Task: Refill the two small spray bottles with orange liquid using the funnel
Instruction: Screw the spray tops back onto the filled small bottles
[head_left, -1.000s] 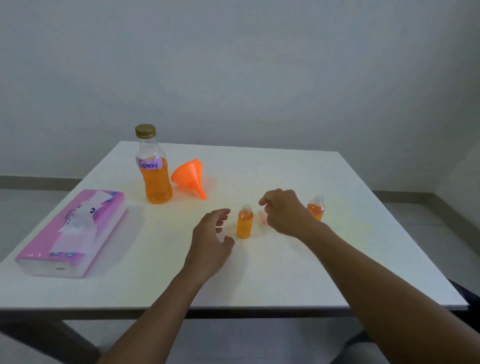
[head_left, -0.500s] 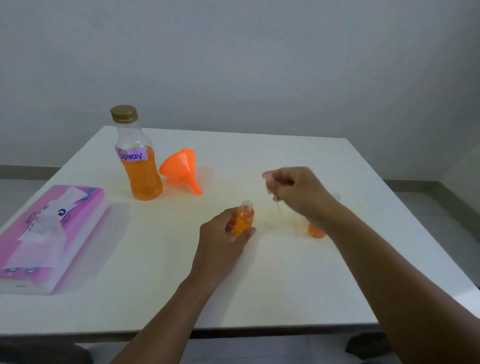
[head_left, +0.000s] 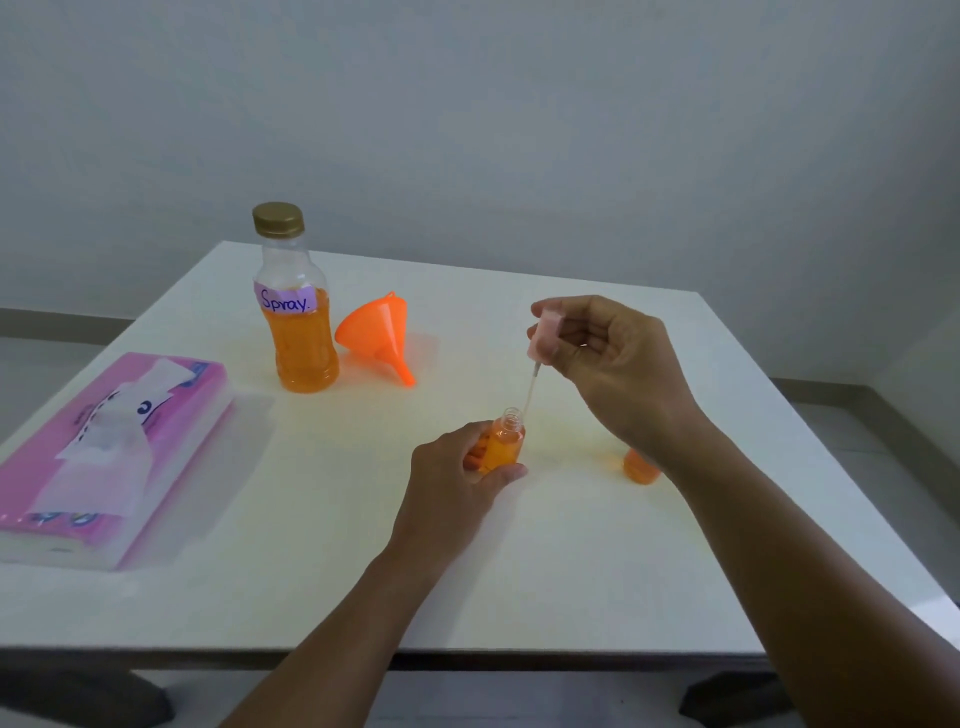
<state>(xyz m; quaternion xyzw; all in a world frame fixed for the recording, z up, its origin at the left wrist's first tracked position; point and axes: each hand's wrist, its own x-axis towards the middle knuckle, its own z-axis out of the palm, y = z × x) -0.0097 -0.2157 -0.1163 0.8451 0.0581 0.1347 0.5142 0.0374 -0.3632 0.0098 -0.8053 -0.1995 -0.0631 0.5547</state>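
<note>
Head view: the likeliest slip, as I judge it, is the thin dip tube missing or catching on the narrow open neck, since its tip hangs just beside the rim rather than inside it. A nudge there could tip the small spray bottle (head_left: 503, 441) and spill orange liquid on the white surface (head_left: 571, 571). A drip from the tube is also possible. The right forearm passes close over the second small bottle (head_left: 641, 467) and could knock it over if it swings down.

The small spray bottle stands upright near the middle of the surface. It is clear plastic, uncapped and filled with orange nearly to the shoulder. The left hand (head_left: 457, 478) is clamped on it, fingers and thumb curled round its body. The right hand (head_left: 613, 364) pinches the pale pink spray head (head_left: 543, 340) above it, with the tube pointing down. The second small bottle sits toward the right edge, its top hidden behind the wrist, so I cannot tell whether it is capped.

Toward the far left corner stands the large bottle (head_left: 298, 322), capped, labelled "Spray" and about half full. The orange funnel (head_left: 379, 332) lies on its side just beside it. A pink tissue pack (head_left: 109, 447) lies along the left edge.
</note>
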